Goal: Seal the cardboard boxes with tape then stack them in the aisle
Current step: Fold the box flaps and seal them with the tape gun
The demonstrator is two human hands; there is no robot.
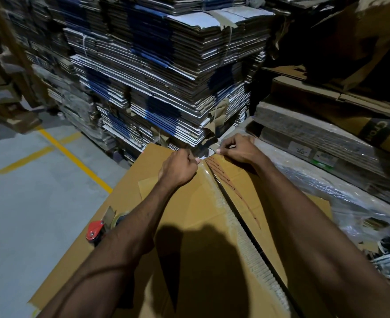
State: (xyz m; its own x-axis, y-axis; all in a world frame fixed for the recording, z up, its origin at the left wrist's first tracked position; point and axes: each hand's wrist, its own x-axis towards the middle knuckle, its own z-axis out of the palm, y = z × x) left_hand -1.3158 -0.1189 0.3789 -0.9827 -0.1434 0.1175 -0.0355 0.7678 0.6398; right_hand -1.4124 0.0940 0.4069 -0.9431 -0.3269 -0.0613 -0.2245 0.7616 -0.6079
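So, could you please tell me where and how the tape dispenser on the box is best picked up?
Probably by the body of the tape dispenser behind its red end, coming from above on the left. It lies on the cardboard box near the left edge, and the left forearm covers its right side, so its handle cannot be seen.

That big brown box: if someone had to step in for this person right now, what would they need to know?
Left hand and right hand: both grip the tape end at the far edge of the cardboard box.
Tape dispenser lies on the box's left flap.
Done: flaps closed, a tape strip runs along the centre seam.
Left: press the end down over the edge, then stack the box in the aisle.
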